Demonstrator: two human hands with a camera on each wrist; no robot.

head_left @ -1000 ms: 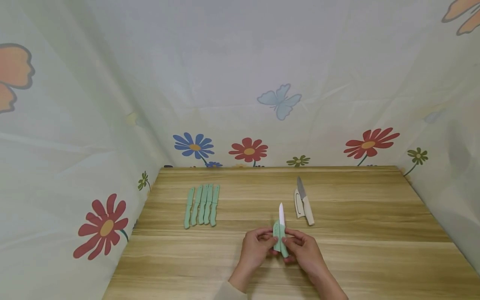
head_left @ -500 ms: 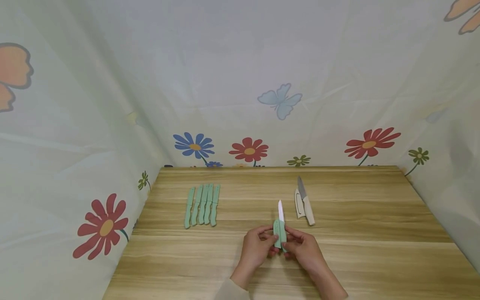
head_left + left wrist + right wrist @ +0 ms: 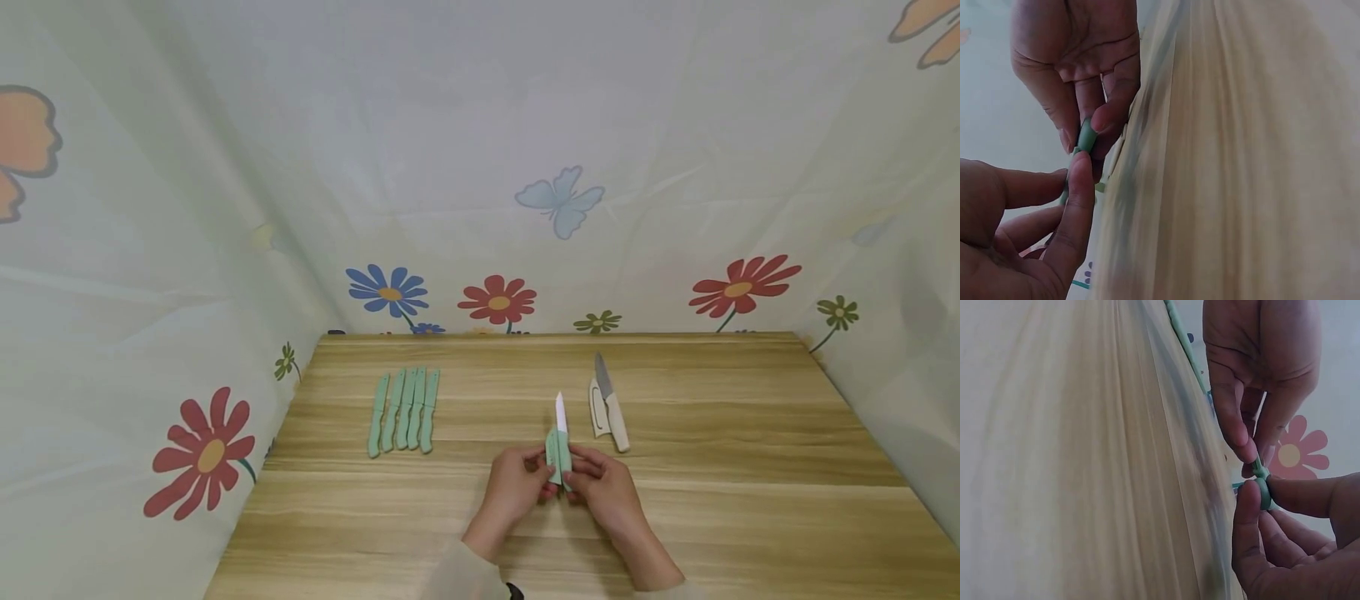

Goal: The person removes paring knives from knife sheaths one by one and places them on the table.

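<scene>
In the head view, my right hand (image 3: 609, 493) pinches the green handle of a small knife (image 3: 562, 417), its pale blade pointing away from me. My left hand (image 3: 512, 485) holds a green blade sheath (image 3: 552, 454) close along the knife's left side. Thumbs lie on top of both pieces. Seen from the left wrist, the rounded end of the green handle (image 3: 1087, 136) sits between the right hand's fingertips, just beyond the left fingertips. The right wrist view shows the two green ends side by side between both hands; the blade is hidden there.
Several green sheathed knives (image 3: 405, 412) lie in a row on the wooden table (image 3: 337, 525) at the left. Right of the hands are a cream-handled knife (image 3: 617, 421) with a bare grey blade and its cream sheath (image 3: 598, 408). Flower-printed curtains (image 3: 450, 167) enclose the table.
Both hands have shifted slightly away from me, carrying the knife and sheath along. The knives lying on the table have not moved.
</scene>
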